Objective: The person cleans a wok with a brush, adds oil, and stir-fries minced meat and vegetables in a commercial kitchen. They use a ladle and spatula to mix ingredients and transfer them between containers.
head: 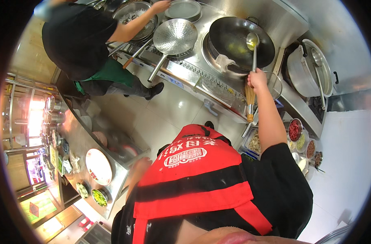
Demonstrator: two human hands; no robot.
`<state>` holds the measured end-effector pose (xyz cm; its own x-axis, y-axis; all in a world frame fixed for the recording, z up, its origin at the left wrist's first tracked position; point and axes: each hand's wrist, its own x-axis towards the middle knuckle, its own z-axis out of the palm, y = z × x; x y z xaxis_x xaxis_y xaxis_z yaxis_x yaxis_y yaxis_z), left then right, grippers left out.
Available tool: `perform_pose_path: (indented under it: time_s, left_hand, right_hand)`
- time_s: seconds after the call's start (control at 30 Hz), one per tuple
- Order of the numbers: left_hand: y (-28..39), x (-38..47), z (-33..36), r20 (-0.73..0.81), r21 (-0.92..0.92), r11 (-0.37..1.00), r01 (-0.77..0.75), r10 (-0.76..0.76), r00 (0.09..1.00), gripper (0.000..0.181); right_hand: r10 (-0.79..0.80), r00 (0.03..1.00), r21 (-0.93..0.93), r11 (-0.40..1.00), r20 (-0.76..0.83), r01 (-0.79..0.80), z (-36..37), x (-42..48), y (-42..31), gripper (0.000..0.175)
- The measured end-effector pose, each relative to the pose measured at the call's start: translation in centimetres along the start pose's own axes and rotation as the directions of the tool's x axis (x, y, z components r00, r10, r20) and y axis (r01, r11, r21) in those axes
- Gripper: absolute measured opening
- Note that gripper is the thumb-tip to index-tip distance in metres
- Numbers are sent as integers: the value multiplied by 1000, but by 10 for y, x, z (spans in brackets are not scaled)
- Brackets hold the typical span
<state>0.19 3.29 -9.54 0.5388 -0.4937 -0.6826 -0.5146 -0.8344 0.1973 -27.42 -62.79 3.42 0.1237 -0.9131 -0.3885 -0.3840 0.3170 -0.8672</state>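
My right hand grips the long handle of a metal ladle. The ladle's bowl, with a little yellow liquid in it, is over the inside of a large dark wok. Yellowish liquid shows at the wok's bottom, and a white cloth lies over its near rim. Just below my right hand is a bamboo wok brush, bristles up, beside a round wire strainer. My left hand hangs blurred by my apron, near the corner of a steel counter; its fingers are unclear.
To the wok's left, a perforated skimmer rests on the steel range. Another person stands at the far left burners. A tall pot and bowls of ingredients are at right. The left counter bears an oval plate.
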Motion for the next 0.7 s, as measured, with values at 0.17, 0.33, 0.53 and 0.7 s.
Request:
perform_pose_path:
  time_s: [0.17,0.33,0.53,0.7]
  left_hand:
    - [-23,5,25,33,-46,999,-19,20,999,40]
    - [-23,16,24,59,-73,997,-35,39,997,39]
    - [-51,33,43,78,-383,914,133,-112,991,45]
    - [-89,5,98,132,-522,817,245,-207,969,50]
  right_hand:
    - [-360,932,-754,598,50,271,-23,-35,-1,59]
    - [-328,936,-922,307,131,237,-11,-52,-14,56]
    - [-492,851,-960,99,182,262,17,-81,2,51]
    - [-685,422,-459,142,594,877,92,-189,77,43]
